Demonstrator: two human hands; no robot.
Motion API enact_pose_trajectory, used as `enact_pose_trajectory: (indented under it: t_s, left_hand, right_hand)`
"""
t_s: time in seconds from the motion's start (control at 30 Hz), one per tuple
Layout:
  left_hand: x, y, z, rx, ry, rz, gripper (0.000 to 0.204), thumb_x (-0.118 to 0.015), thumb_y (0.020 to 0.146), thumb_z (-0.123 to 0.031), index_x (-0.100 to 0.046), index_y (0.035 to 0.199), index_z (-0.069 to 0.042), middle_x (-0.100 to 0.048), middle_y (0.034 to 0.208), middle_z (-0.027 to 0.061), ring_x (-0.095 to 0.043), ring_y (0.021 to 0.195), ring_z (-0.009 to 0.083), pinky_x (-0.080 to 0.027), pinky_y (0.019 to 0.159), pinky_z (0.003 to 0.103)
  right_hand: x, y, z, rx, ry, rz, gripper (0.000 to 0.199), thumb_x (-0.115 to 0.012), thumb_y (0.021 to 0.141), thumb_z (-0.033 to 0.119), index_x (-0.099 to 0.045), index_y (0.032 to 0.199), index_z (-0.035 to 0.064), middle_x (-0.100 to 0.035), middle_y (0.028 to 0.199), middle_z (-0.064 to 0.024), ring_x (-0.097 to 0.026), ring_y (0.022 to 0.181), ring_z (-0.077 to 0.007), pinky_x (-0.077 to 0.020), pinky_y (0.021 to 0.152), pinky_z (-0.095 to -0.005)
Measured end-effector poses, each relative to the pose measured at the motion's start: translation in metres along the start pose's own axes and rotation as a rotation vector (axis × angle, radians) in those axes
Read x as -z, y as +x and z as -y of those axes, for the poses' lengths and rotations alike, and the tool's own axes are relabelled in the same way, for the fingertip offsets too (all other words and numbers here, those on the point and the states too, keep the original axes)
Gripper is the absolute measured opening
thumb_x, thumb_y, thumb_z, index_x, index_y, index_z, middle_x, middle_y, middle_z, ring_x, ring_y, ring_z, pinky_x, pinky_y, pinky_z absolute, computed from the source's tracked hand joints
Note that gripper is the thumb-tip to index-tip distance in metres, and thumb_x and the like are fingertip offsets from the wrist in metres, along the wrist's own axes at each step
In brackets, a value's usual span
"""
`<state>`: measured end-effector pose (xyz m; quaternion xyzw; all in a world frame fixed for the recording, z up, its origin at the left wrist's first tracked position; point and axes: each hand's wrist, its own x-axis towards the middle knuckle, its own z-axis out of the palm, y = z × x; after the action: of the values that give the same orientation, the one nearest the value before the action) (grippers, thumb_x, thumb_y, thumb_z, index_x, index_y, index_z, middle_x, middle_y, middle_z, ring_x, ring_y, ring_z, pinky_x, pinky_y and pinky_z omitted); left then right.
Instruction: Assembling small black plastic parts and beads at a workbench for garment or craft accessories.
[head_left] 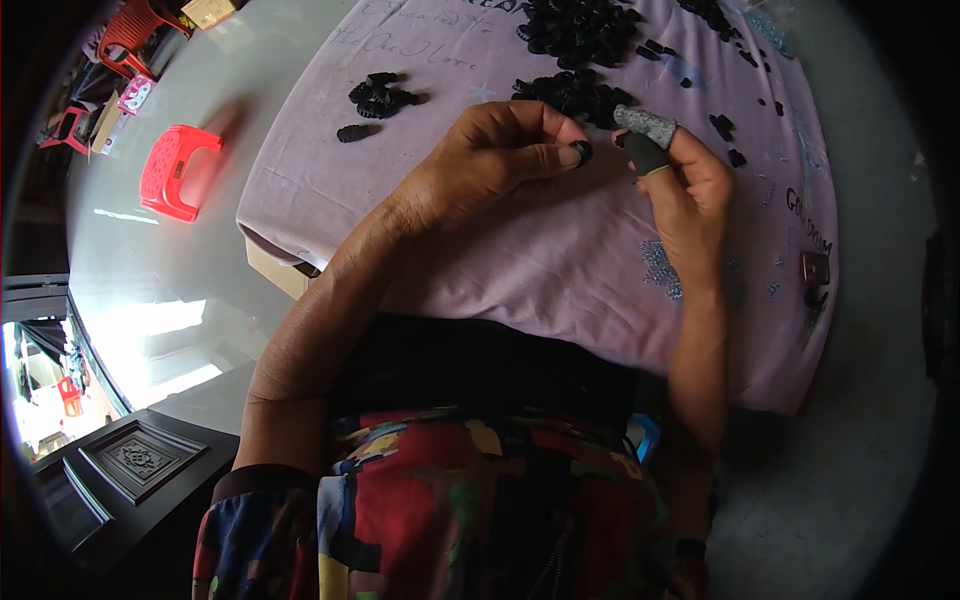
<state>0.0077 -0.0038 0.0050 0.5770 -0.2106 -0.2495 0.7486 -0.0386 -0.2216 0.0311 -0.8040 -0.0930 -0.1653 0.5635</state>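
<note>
Between the thumb and forefinger of my left hand [490,155] is a small black piece [581,153], mostly covered by the fingertips; its exact kind is unclear. My right hand [692,190] faces it across a short gap, fingers closed in a pinch. A grey fabric cover [645,125] wraps its forefinger, and a dark sleeve [645,152] caps the thumb. Whatever that pinch holds is too small to name. Just beyond both hands lies a heap of black pieces [565,92]. A smaller black cluster [380,97] and one loose black piece [353,133] rest farther left.
A pink cloth [480,270] with writing covers the table. A larger black heap [580,35] lies at the far side, with scattered pieces rightward. Small shiny bits [660,272] sit near my right wrist. A red stool [178,172] stands on the floor at left.
</note>
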Motion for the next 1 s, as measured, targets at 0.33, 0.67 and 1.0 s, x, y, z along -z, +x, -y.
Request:
enact_pose_trajectory:
  t_s: [0.33, 0.67, 1.0]
  left_hand:
    - [-0.0037, 0.001, 0.0055, -0.079, 0.053, -0.008, 0.017, -0.069, 0.101, -0.013, -0.07, 0.116, -0.006, -0.065, 0.095, -0.0064, -0.057, 0.083, 0.0007, -0.046, 0.071, 0.018]
    - [-0.0035, -0.0016, 0.0026, -0.052, 0.083, 0.008, 0.016, -0.068, 0.101, -0.011, -0.07, 0.116, -0.005, -0.067, 0.097, -0.0047, -0.06, 0.087, 0.0019, -0.05, 0.078, 0.018]
    - [-0.0071, -0.003, 0.0013, -0.046, 0.091, -0.019, 0.017, -0.069, 0.101, -0.011, -0.071, 0.116, -0.004, -0.069, 0.1, -0.0031, -0.063, 0.095, 0.0044, -0.051, 0.086, 0.022]
  right_hand:
    - [-0.0019, -0.0073, 0.0064, 0.017, 0.058, 0.086, 0.016, -0.069, 0.097, 0.003, -0.075, 0.11, -0.0021, -0.071, 0.086, 0.003, -0.059, 0.077, -0.0006, -0.0487, 0.067, -0.0186]
    - [-0.0031, -0.0077, 0.0024, 0.006, 0.063, 0.103, 0.017, -0.068, 0.096, 0.002, -0.075, 0.111, -0.0018, -0.073, 0.088, 0.0016, -0.061, 0.079, -0.0012, -0.0497, 0.068, -0.0185]
    - [-0.0007, -0.0102, 0.0043, -0.017, 0.004, 0.096, 0.018, -0.068, 0.094, 0.001, -0.075, 0.111, -0.0025, -0.069, 0.081, 0.0043, -0.056, 0.072, -0.0003, -0.0453, 0.062, -0.0187]
